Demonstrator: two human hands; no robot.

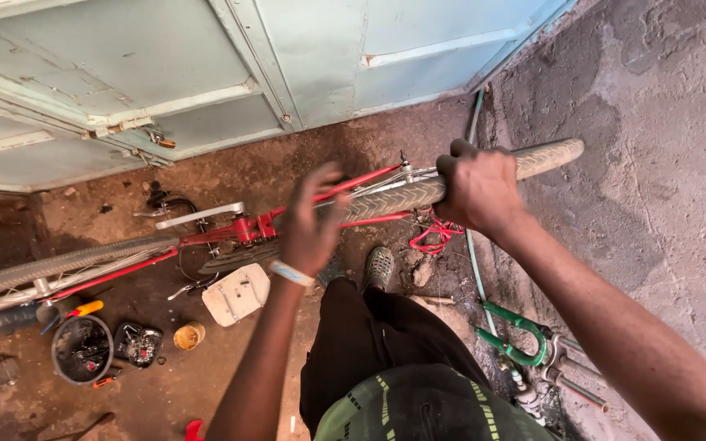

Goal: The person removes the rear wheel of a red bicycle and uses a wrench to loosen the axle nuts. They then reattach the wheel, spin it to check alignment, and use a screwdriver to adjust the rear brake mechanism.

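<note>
— Where's the bike?
— The red bicycle (239,230) lies upside down on the dirt floor (230,175), in front of the pale blue door (206,65).
— And the hands?
— The right hand (477,188) is clamped around the tyre (402,196) of one wheel. The left hand (310,220) is blurred, fingers spread apart, holding nothing, just over the frame.
— Anything nearby?
— A bucket (82,349) of tools near the other wheel, and a green fork (516,335) by the wall (655,163).
</note>
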